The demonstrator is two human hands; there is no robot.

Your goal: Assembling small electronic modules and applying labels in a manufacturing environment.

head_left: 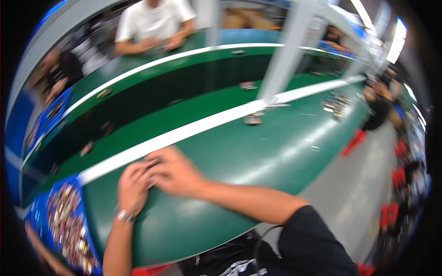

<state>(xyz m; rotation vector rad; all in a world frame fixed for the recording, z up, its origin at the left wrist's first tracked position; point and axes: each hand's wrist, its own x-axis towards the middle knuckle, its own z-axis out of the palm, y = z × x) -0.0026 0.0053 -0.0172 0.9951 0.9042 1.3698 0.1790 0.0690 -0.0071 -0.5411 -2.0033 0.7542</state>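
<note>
My left hand (131, 187), with a metal-banded watch or bracelet at the wrist, and my right hand (178, 175) meet over the green tabletop (221, 221). Both are closed, fingers bent around a small dark part (153, 164) between them. Motion blur and the fingers hide most of it, so its kind is unclear. To the left of my left hand stands a blue bin (85, 202) heaped with many small mixed-colour parts (69, 225).
A white rail (184, 132) divides the tabletop from a green conveyor belt (170, 114) carrying scattered small items. A grey post (287, 55) rises at the rail, beside a small stack (252, 118). More parts (337, 106) lie far right. A person in white (154, 23) sits opposite.
</note>
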